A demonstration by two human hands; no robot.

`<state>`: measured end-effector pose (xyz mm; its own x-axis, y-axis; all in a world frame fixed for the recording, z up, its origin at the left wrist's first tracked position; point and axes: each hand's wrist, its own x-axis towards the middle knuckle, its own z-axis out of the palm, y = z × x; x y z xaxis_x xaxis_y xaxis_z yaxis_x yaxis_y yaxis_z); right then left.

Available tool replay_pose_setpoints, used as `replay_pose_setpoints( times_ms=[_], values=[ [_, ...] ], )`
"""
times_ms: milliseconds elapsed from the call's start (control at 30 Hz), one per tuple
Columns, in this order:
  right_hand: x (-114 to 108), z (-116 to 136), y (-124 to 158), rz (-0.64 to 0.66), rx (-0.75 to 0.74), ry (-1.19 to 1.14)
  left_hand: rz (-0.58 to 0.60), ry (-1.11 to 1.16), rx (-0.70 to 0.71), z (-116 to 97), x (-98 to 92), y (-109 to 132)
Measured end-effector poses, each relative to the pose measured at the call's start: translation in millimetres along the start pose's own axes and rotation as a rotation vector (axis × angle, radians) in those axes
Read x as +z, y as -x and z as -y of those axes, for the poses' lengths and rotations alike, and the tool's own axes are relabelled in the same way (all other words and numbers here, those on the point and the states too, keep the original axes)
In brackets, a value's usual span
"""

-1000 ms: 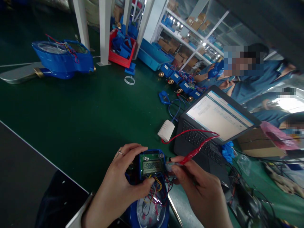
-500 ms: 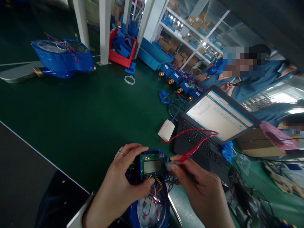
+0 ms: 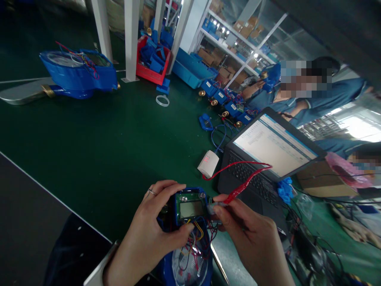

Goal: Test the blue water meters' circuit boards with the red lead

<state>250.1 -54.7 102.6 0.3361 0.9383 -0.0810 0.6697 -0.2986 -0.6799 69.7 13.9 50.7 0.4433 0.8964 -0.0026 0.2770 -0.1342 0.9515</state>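
Workbench point(image 3: 98, 151) of dark green matting, shelving far behind. Far left, a blue meter housing point(image 3: 79, 73). Near you, your left hand point(image 3: 151, 234) grips the green circuit board point(image 3: 190, 207), display blank; your right hand point(image 3: 247, 234) pinches a red clip lead point(image 3: 242, 186). Right, an open laptop point(image 3: 268, 155), text unreadable.

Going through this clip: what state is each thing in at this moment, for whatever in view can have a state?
Left hand: gripping the circuit board.
Circuit board: held over the open blue meter housing, display blank.
Right hand: pinching the red clip lead at the board's right edge.
Laptop: lid open, screen lit.
White box: lying flat on the green table, cabled.
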Motion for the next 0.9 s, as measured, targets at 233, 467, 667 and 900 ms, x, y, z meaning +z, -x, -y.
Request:
replay_pose_setpoints(
  times_ms=[233, 467, 667, 900],
  values=[
    [0.3, 1.5, -0.1, -0.006, 0.017, -0.042, -0.017, 0.006, 0.015, 2.0, 2.4, -0.2],
    [1.0, 2.1, 1.5, -0.019, -0.005, -0.071, -0.011, 0.009, -0.01, 0.1, 1.5, -0.7],
    [1.3, -4.5, -0.5, 0.011, -0.063, -0.175, 0.001, 0.031, -0.01, -2.2, -0.2, -0.6],
    [1.8, -2.2, 2.1, -0.053, 0.025, -0.284, 0.026, 0.027, -0.069, -7.2, -2.8, -3.5]
  ],
)
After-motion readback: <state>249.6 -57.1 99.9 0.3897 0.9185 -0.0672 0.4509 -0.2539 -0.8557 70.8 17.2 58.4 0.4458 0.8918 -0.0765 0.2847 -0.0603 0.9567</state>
